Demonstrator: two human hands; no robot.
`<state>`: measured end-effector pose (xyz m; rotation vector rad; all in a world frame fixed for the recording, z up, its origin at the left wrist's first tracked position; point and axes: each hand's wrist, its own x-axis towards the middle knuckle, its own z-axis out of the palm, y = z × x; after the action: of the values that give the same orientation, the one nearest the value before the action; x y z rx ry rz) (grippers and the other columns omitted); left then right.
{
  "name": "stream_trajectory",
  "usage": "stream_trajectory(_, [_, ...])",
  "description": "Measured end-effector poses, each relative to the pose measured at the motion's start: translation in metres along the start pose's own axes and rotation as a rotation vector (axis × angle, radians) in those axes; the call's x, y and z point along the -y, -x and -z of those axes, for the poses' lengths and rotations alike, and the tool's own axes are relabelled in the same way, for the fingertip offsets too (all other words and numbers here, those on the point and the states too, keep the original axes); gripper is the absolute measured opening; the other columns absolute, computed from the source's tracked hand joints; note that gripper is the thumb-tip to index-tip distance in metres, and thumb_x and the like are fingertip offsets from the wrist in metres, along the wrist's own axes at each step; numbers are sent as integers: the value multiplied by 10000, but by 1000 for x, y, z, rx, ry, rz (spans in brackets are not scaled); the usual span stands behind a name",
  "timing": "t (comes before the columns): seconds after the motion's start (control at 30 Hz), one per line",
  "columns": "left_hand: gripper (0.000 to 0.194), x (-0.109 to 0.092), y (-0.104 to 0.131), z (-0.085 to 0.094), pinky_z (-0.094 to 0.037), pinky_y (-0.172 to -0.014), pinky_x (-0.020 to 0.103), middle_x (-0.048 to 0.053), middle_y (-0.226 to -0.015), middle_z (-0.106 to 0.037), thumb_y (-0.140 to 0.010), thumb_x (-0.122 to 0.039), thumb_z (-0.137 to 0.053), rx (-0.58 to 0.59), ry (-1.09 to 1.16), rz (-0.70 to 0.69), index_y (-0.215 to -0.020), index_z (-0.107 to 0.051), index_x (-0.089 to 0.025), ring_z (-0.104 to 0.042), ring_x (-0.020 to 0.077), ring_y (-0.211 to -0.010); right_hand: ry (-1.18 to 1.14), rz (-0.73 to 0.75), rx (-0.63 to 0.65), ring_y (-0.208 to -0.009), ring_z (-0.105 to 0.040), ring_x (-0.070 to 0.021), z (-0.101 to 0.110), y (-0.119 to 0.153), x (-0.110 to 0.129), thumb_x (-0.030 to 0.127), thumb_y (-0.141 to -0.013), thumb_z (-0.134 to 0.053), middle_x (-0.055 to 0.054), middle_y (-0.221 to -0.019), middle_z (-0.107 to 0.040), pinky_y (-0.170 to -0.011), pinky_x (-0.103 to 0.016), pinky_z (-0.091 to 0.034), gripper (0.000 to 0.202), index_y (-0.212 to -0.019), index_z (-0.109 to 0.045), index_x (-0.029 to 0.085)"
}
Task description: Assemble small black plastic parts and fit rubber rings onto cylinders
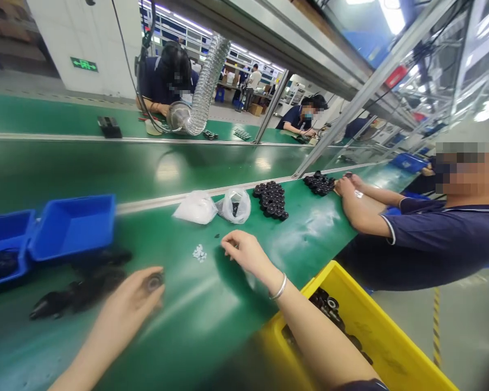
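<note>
My left hand (126, 304) is closed around a round black part (154, 281) with a ring-shaped face, at the left of the green workbench. Beside it lies a blurred pile of black parts (81, 288). Over the middle of the bench, my right hand (244, 252) has its thumb and fingers drawn together; whatever they pinch, if anything, is too small to make out. Just left of those fingertips is a tiny dark piece (217, 236), with a little heap of small white pieces (199, 253) close by.
Behind my hands sit a white plastic bag (196, 209), an open bag (235, 209) with dark pieces, and grouped round black parts (271, 200). Blue bins (73, 228) stand left. A yellow crate (375, 331) is under my right forearm. A co-worker (432, 233) handles parts at right.
</note>
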<state>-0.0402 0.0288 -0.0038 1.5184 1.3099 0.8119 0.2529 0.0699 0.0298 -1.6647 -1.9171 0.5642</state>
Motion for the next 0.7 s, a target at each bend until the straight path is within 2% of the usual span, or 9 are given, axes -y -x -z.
stream_trajectory(0.07, [491, -7, 5, -5, -582, -733, 354, 87, -1031, -666, -810, -505, -583, 90, 169, 101, -1184, -526, -192, -710, 226, -774, -20, 22, 80, -497, -565, -89, -15, -4, 10, 179, -860, -559, 37, -615, -615, -559, -205, -456, 88, -799, -623, 178])
stream_trajectory(0.2, [496, -13, 9, -9, -555, -825, 378, 106, -1105, -647, -809, -465, -596, 207, 357, 218, -1200, -454, -195, -701, 251, -899, 9, 31, 118, -542, -556, -96, -28, -7, 18, 148, -851, -566, 16, -675, -620, -581, -220, -432, 106, -767, -624, 179])
stream_trajectory(0.4, [415, -10, 6, -8, -525, -884, 397, 117, -1149, -624, -825, -372, -593, 265, 422, 245, -1166, -431, -200, -683, 260, -976, 48, 31, 114, -657, -565, -130, -35, -8, 19, 202, -855, -596, -5, -742, -619, -620, -243, -421, 102, -764, -638, 185])
stream_trajectory(0.7, [396, -6, 7, -4, -495, -918, 397, 109, -1112, -667, -855, -343, -565, 300, 400, 234, -1198, -422, -206, -675, 255, -1008, 31, 80, 108, -690, -554, -141, -39, -4, 14, 209, -901, -538, -7, -789, -601, -643, -260, -436, 98, -842, -616, 200])
